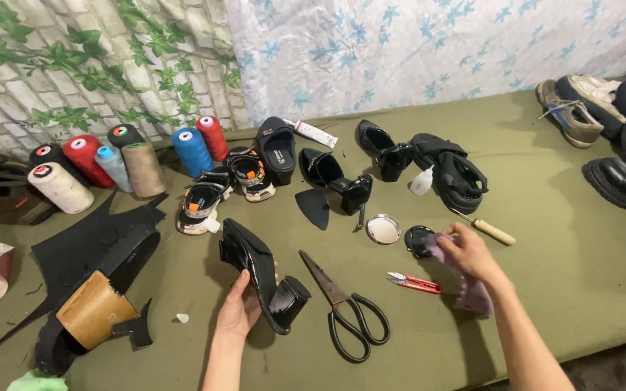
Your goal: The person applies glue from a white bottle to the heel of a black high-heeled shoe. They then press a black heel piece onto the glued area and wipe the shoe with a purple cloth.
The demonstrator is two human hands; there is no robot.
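**Black heeled shoe in one hand, purple cloth in the other**

The left hand [239,313] has its grip closed on a glossy black heeled shoe [261,277], fingers wrapped under the sole, so that the shoe lies tilted with its block heel toward the person and its toe pointing away. The shoe sits just left of a pair of large black-handled scissors [343,310], which lie flat on the olive-green desk [545,239].

The right hand [469,253] is well to the right of the scissors, its grip closed on a purple cloth [465,282] that hangs down beneath the wrist. The fingertips press the cloth onto a small round black tin [417,240]. The tin's silver lid [383,229] lies just left of it, above the scissors. Small red-handled snips [414,282] lie between the scissors and the cloth. A wooden-handled awl [485,229] rests just beyond the right hand.

Farther back from the scissors stand more black shoes [342,181] and a small white bottle [421,182]. Far to the left of the scissors, spools of thread [110,163] in red, blue, beige and white stand by the wall, with black material scraps [88,246] before them.
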